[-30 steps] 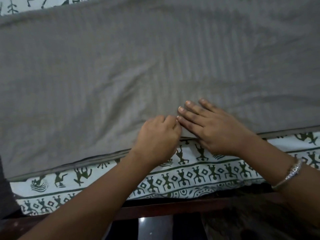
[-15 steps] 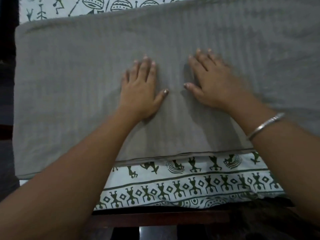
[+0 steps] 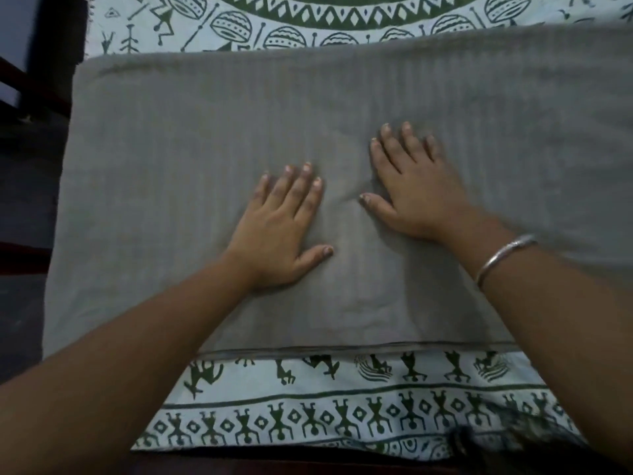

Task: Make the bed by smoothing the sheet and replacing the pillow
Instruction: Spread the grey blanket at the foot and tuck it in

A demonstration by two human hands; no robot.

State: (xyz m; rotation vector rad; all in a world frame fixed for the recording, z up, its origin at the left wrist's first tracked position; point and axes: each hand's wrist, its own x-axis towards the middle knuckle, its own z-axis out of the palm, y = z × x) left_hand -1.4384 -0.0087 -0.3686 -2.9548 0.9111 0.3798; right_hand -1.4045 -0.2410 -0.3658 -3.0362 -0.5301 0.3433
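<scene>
Both hands flat, fingers spread, gripping nothing: left hand (image 3: 281,231), right hand (image 3: 416,190) press grey sheet (image 3: 171,166) over printed bedcover (image 3: 342,399). Small crease betw. thumbs, prob. Bracelet (image 3: 503,258) on rt wrist.

The scene is dim and flat, lit softly with no glare and no hard shadows; only faint shade sits under the left hand (image 3: 281,231) and right hand (image 3: 414,197) on the grey sheet (image 3: 171,200). The picture is soft and a little grainy, with motion blur smearing the sheet's far right side and the dark shape at the lower right corner. The wide lens bows the sheet's edges, the left margin falls into near-black, and the white of the printed cloth (image 3: 342,399) looks dull and slightly green-grey.
</scene>
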